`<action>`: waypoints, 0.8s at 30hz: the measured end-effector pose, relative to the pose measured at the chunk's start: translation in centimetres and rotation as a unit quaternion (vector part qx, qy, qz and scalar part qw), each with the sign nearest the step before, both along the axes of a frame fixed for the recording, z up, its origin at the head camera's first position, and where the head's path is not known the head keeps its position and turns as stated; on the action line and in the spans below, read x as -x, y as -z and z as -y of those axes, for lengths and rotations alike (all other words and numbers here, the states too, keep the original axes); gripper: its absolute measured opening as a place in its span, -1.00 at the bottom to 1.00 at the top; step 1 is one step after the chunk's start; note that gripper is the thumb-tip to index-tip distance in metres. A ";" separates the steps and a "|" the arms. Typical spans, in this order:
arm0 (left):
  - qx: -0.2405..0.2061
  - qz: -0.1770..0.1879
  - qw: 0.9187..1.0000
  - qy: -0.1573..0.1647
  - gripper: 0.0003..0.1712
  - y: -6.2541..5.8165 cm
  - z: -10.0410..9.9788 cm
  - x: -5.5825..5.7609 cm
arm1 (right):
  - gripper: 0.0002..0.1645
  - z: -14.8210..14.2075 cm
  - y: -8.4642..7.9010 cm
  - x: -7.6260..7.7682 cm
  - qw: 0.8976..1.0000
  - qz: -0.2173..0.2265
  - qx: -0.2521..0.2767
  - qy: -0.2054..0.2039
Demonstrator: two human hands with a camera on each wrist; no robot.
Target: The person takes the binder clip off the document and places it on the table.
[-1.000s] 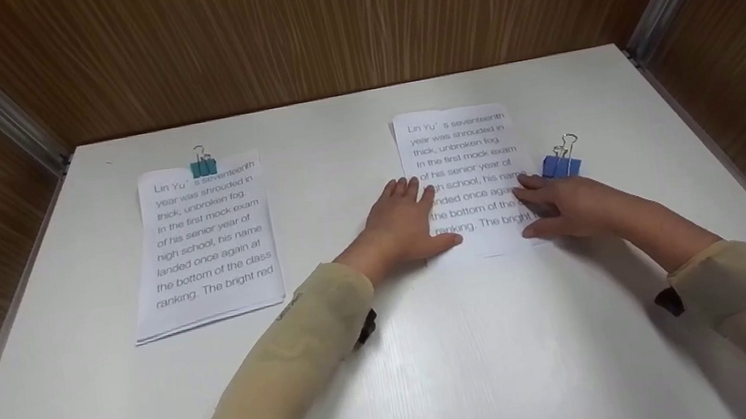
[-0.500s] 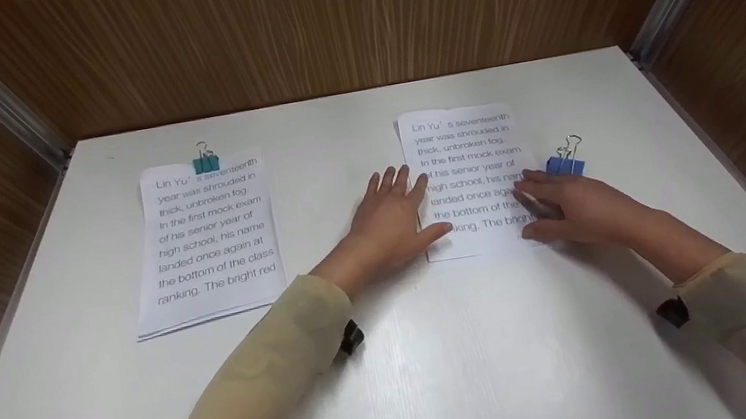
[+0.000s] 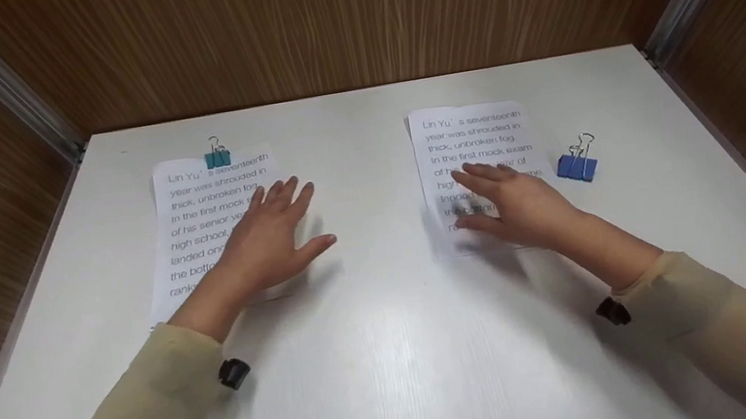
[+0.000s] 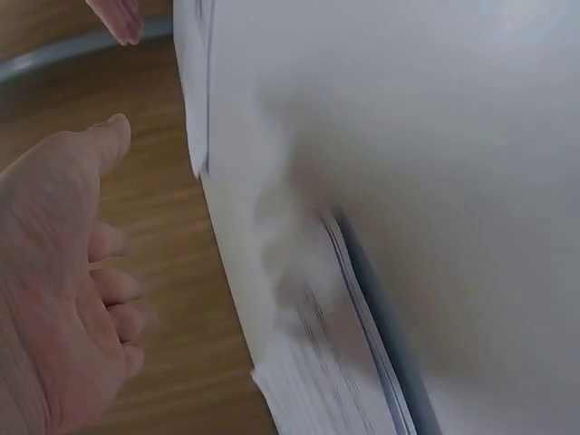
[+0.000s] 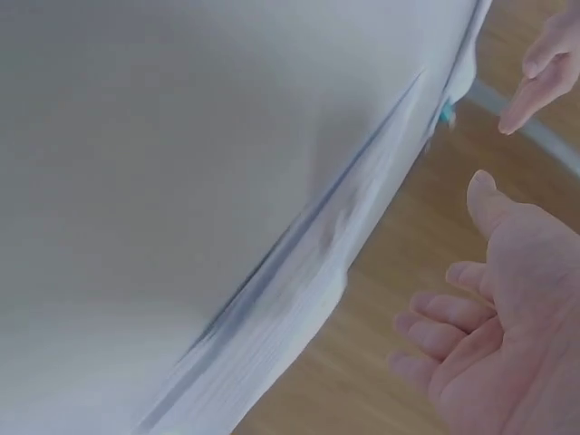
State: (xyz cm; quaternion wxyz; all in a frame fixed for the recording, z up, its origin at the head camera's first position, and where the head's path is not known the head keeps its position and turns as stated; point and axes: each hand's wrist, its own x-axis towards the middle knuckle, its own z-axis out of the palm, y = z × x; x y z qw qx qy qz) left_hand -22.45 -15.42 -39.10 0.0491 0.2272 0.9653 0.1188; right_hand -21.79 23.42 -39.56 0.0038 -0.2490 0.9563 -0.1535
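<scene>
- On the left of the worktop (image 3: 396, 361) lies a stack of printed paper (image 3: 204, 218), with a green clip (image 3: 218, 159) on its top edge; neither has visibly changed in the last second.
- The left hand (image 3: 263, 239) has shifted most: a second ago its fingers lay on the left edge of the other paper, and now it is over the right-hand side of the clipped stack. Its grip is loose, thumb and fingers spread, with hold of nothing; its shadow suggests it is raised.
- Right of that, a second set of printed paper (image 3: 473, 138) lies flat with no clip on it. Its left edge is no longer under the left hand, so I judge that it is now unsteadied on that side.
- The right hand (image 3: 523, 200) has moved inward from this paper's right edge to over its lower half. Its grip is slack and empty too, fingers apart; it seems lifted, though contact is hard to rule out.
- Farthest right, the blue clip (image 3: 577, 168) lies just beside the unclipped paper, unheld and in the same spot, so to my eye fastening this set remains undone.
</scene>
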 end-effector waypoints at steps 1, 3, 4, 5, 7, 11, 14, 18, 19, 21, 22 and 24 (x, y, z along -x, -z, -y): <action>-0.001 0.002 1.000 -0.009 0.07 0.0 0.9 -0.1 | -0.10 0.9 -0.1 0.2 1.000 -0.001 0.003 -0.005; -0.004 0.005 1.000 -0.026 0.07 0.2 2.8 -0.3 | -0.11 2.6 -0.2 0.5 1.000 -0.003 0.007 -0.012; -0.004 0.007 0.999 -0.035 0.07 0.2 3.6 -0.4 | -0.11 3.5 -0.3 0.6 1.000 -0.004 0.009 -0.016; -0.003 0.008 0.999 -0.043 0.08 0.3 4.5 -0.5 | -0.11 4.4 -0.2 0.9 1.000 -0.006 0.011 -0.020; 0.000 0.011 0.998 -0.057 0.08 0.4 6.2 -0.8 | -0.11 6.4 -0.1 1.2 0.999 -0.011 0.015 -0.031; 0.006 0.022 0.997 -0.073 0.10 0.6 9.1 -1.3 | -0.10 10.6 0.4 1.8 0.998 -0.013 0.010 -0.052; 0.008 0.034 0.996 -0.082 0.12 0.9 10.7 -1.7 | -0.09 13.6 0.7 1.9 0.998 -0.005 -0.001 -0.063; 0.009 0.051 0.994 -0.098 0.16 1.3 12.5 -2.2 | -0.09 16.8 1.0 1.7 0.997 0.012 -0.027 -0.074; 0.009 0.056 0.993 -0.102 0.17 1.3 12.9 -2.3 | -0.08 17.5 1.1 1.6 0.996 0.016 -0.036 -0.075; 0.011 0.067 0.992 -0.110 0.19 1.3 13.7 -2.4 | -0.08 18.9 1.3 1.4 0.995 0.022 -0.056 -0.078; 0.013 0.073 0.991 -0.112 0.21 1.2 14.1 -2.4 | -0.07 19.6 1.4 1.3 0.994 0.023 -0.067 -0.078; 0.016 0.084 0.990 -0.113 0.24 1.1 14.9 -2.4 | -0.06 20.9 1.6 1.1 0.993 0.023 -0.089 -0.079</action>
